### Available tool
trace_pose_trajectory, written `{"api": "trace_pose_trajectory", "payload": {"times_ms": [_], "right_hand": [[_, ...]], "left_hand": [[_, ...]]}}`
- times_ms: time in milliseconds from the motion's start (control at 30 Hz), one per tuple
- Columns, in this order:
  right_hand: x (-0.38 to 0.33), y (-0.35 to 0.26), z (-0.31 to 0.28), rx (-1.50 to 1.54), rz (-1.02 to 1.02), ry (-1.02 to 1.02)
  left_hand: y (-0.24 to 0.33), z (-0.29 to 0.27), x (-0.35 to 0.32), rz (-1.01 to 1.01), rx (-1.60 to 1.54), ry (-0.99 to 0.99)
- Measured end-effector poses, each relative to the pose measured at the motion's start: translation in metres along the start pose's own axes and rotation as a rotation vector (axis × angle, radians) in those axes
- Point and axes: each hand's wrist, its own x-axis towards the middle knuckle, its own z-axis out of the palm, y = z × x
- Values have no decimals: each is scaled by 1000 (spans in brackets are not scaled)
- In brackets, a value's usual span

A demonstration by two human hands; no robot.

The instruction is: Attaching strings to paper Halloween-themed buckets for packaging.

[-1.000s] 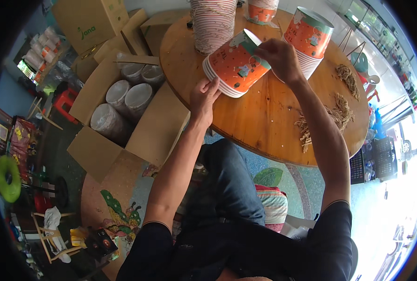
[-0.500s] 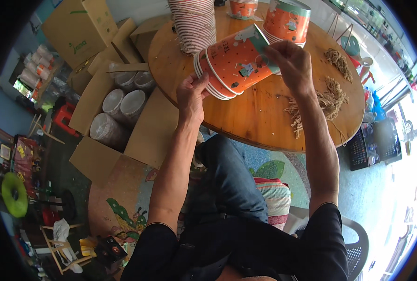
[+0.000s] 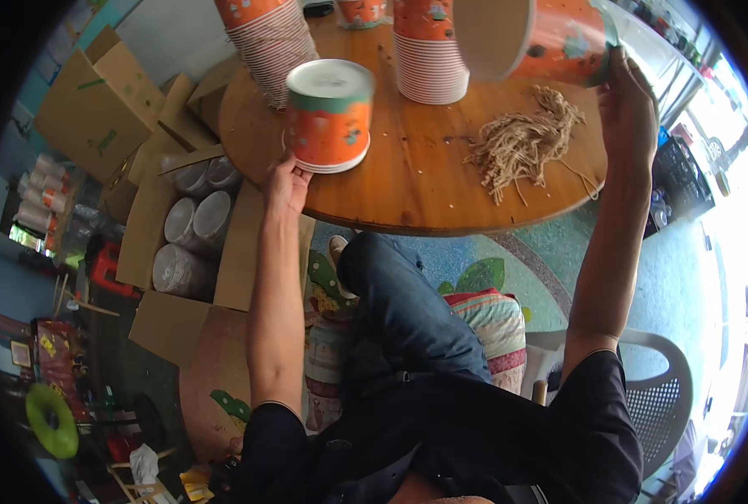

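Head view: right hand now grips one orange tub lifted clear off the stack; left hand rests open at the short stack now upside down on the table — string bundle just beside, boxes well left.

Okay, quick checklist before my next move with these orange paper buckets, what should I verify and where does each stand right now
1. Right hand has a firm hold on the lifted orange bucket: ok, fingers wrap its base, bucket tilted on its side in the air.
2. Left hand steadies the short stack of buckets at the table edge: ok, fingertips touch its base.
3. That stack stands upright with bottoms up: ok.
4. Bare spot on the round wooden table near the stack: ok.
5. Pile of tan string handles within reach: ok, beside the right arm.
6. Lifted bucket's inside is clean: cannot tell.
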Motion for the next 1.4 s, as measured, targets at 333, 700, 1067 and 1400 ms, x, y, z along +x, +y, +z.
{"api": "trace_pose_trajectory", "payload": {"times_ms": [333,700,1067,1400], "right_hand": [[-201,71,3,522,769,-131],[-256,68,-18,-438,669,-463],[-133,85,-202,-1406,64,12],[-84,110,-236,-1453,312,-76]], "left_hand": [[-8,89,-147,942,737,-92],[23,84,-294,806,1451,-596],[30,67,-374,621,1565,-1161],[22,62,-388,621,1532,-1178]]}}
